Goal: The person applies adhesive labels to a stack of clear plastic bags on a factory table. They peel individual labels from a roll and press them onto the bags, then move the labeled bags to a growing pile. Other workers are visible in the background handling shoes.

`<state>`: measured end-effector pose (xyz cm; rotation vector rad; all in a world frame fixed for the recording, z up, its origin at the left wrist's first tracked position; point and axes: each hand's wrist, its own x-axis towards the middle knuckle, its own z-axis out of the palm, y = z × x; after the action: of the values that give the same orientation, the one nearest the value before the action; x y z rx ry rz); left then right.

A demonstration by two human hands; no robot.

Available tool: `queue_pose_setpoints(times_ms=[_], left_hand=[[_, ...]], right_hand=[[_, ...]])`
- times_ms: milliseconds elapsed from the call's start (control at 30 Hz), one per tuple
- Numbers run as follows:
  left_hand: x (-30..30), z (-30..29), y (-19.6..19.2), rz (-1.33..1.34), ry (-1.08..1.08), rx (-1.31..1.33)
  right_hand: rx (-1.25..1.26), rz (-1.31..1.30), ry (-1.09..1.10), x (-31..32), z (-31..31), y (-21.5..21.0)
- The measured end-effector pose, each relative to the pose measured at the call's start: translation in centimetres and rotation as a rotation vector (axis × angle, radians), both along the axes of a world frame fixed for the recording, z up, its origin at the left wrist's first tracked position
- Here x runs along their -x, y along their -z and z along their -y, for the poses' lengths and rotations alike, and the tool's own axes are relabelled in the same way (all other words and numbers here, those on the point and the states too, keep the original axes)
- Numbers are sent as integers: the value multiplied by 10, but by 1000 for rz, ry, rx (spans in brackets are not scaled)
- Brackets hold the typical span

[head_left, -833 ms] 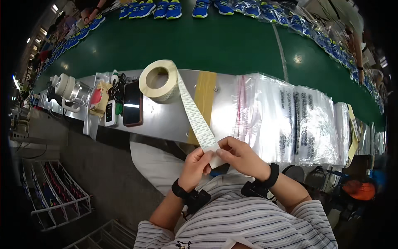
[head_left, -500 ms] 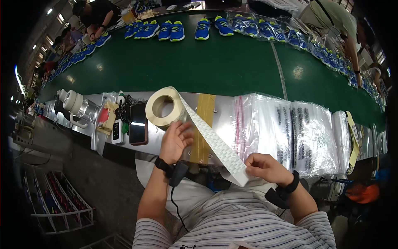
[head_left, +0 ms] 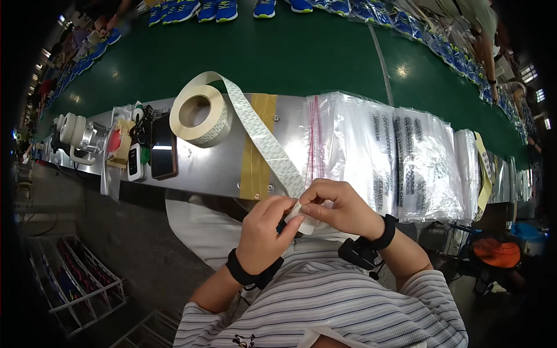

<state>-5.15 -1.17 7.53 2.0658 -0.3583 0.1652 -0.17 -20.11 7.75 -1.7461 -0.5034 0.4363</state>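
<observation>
A roll of stickers (head_left: 217, 124) stands on the metal ledge, and its printed label strip (head_left: 261, 136) arches off the top and runs down toward me. At the strip's near end my left hand (head_left: 268, 227) and my right hand (head_left: 341, 207) meet just past the ledge's edge. Both pinch the strip between thumb and fingertips, and the exact spot they grip is partly covered by the fingers. Right of the strip lies a stack of clear plastic bags (head_left: 371, 156) with dark print. Each wrist wears a black band with a small device.
Left of the roll are a phone (head_left: 164, 148), a small white device (head_left: 135, 162), a wooden block (head_left: 120, 144) and a clear bottle (head_left: 90, 136). Brown tape (head_left: 255, 156) crosses the ledge. Blue shoes (head_left: 219, 10) line the green belt (head_left: 243, 58). An orange fan (head_left: 496, 252) stands lower right.
My left hand has left the roll's side and joined my right hand at the strip's end. The strip now arches higher over the roll. The whole view has shifted downward.
</observation>
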Motion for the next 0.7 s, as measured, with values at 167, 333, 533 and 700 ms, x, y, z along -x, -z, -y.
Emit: queue_pose_setpoints(times_ms=[167,333,533,700], left_hand=[[1,0,9,-306,-58,344],[-9,-18,2,-332,-148,456],[-36,2,-1,136,259,-133],[-43,38,27,120,474,-574]], right_hand=[[251,217,105,6,-17,-1],[280,288,120,15,-7,11],[573,308,345,6,28,2],[947,275,433,-15,30,16]])
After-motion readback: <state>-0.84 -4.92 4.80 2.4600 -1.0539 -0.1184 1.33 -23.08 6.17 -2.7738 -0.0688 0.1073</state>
